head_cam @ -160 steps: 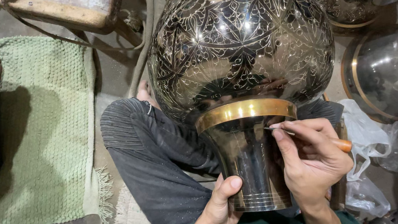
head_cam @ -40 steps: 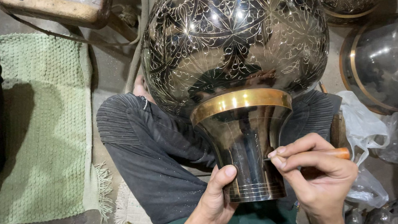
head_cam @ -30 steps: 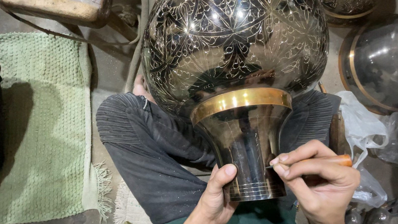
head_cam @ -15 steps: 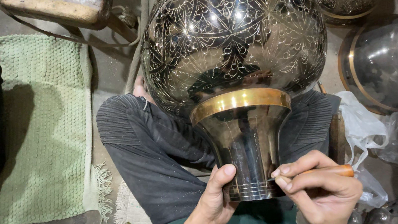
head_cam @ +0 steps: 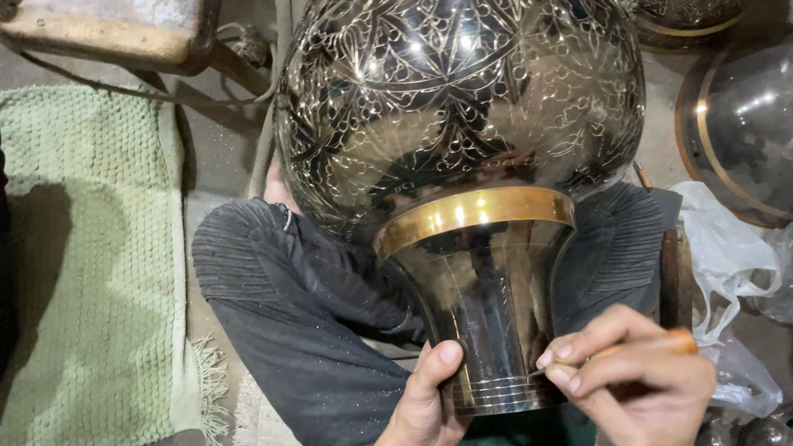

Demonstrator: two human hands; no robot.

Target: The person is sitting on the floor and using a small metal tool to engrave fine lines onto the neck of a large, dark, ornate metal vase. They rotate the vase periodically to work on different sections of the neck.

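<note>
So the big engraved metal vase is lying across the person's lap, round dark body away from the camera and covered in fine floral line work, flared neck pointing back toward them. There's a gold-coloured band right where the body meets the neck, and the neck itself is plain and shiny with a few ridges near the rim. Left hand is cupped against the lower left side of the neck, thumb pressed up on the metal, so that grip is closed loosely around the rim end and steadying it. Right hand has its grip pinched tight on a thin tool with an orange handle, fingers bunched like holding a pen, and the tip sits right against the lower right of the neck near the ridges. Legs are in dark grey trousers. On the floor to the left is a green woven mat, and off to the right there's another shiny metal vessel plus some crumpled clear plastic bags just beside the knee.
</note>
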